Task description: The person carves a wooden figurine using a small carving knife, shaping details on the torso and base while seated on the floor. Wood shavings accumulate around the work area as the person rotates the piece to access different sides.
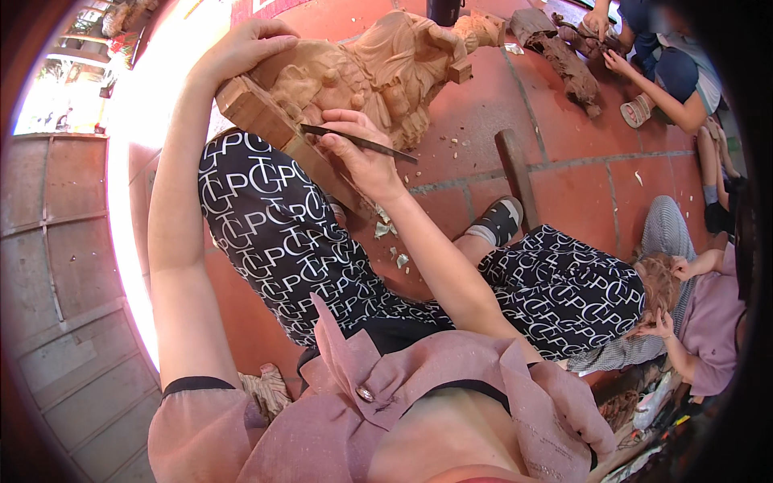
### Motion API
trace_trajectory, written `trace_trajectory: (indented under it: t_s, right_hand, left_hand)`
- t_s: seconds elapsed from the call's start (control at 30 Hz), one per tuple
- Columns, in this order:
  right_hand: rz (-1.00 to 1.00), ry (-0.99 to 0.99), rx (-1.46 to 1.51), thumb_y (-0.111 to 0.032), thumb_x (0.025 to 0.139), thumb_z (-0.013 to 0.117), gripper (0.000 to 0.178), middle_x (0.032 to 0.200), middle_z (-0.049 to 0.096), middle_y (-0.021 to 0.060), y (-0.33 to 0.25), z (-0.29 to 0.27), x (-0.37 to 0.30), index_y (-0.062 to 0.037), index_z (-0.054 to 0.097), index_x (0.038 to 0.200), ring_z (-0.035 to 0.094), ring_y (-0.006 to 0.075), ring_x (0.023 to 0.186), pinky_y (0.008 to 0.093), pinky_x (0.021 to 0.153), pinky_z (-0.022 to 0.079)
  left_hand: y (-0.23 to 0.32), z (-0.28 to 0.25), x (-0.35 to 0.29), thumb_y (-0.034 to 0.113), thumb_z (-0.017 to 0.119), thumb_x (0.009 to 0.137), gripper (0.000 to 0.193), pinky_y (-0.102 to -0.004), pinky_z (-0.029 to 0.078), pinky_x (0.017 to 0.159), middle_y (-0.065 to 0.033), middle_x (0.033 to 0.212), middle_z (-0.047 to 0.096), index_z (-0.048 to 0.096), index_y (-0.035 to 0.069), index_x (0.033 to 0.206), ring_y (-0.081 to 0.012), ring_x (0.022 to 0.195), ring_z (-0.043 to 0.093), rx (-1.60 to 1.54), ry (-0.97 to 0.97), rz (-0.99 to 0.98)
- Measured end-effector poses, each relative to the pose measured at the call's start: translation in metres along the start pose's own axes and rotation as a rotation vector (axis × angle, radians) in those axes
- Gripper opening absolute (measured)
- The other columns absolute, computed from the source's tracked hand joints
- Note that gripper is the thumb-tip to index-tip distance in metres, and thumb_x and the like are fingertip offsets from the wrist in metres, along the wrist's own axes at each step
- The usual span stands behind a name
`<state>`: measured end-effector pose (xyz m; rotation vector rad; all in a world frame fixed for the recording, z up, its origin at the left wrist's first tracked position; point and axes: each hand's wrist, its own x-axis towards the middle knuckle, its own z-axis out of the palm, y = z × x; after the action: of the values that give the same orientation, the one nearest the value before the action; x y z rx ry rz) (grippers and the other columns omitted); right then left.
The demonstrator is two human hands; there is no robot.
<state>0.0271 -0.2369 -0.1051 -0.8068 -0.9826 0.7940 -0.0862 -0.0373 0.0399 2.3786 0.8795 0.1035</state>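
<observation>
A light-brown wooden carving of draped figures (394, 68) lies tilted in front of me, its flat base (266, 109) toward my left knee. My left hand (245, 52) is bent over the carving's upper left part and grips it, with some fingertips out of sight. In my right hand (364, 161) is a thin, dark, flat blade-like tool (382, 150), closed between thumb and fingers. The tool's left end touches or nearly touches the edge of the base; whether it is a knife or a file I cannot tell.
Wood chips (386, 228) are scattered over the red tile floor (564, 193). A dark wooden bar (514, 173) lies beyond my sandalled foot (501, 221). At the upper right, a person's hands (616, 63) work by rough brown wood (564, 68). Another person (708, 322) sits at right, holding a brownish piece (656, 286).
</observation>
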Motion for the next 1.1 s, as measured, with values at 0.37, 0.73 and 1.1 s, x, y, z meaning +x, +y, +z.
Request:
trace_trajectory:
  t_s: [0.37, 0.73, 1.1]
  right_hand:
    - [-0.139, -0.075, -0.047, -0.012, 0.081, 0.067, 0.019, 0.104, 0.062, 0.0128, 0.006, -0.008, 0.008, 0.0006, 0.067, 0.095, 0.061, 0.0194, 0.088, 0.0301, 0.076, 0.049]
    - [0.346, 0.048, 0.360, -0.011, 0.089, 0.059, 0.022, 0.097, 0.066, 0.0151, 0.010, -0.025, 0.007, 0.0050, 0.061, 0.103, 0.065, 0.0217, 0.087, 0.0308, 0.078, 0.053]
    - [-0.011, 0.148, -0.145, -0.016, 0.086, 0.064, 0.018, 0.090, 0.064, 0.0099, -0.005, -0.047, 0.031, 0.0016, 0.065, 0.092, 0.060, 0.0166, 0.082, 0.0287, 0.073, 0.048]
  left_hand:
    - [0.002, 0.001, -0.001, 0.028, 0.057, 0.088, 0.030, -0.0241, 0.046, 0.079, -0.0032, 0.090, 0.064, 0.064, 0.002, 0.102, -0.0099, 0.086, 0.058, -0.042, -0.009, -0.004]
    - [0.006, 0.001, -0.002, 0.024, 0.056, 0.090, 0.028, -0.0238, 0.046, 0.079, -0.0035, 0.092, 0.064, 0.063, 0.000, 0.104, -0.0092, 0.086, 0.058, 0.002, 0.009, -0.041]
    - [0.004, 0.003, -0.003, 0.028, 0.059, 0.088, 0.030, -0.0253, 0.045, 0.080, -0.0043, 0.090, 0.064, 0.064, 0.001, 0.101, -0.0109, 0.086, 0.058, -0.044, 0.029, -0.046]
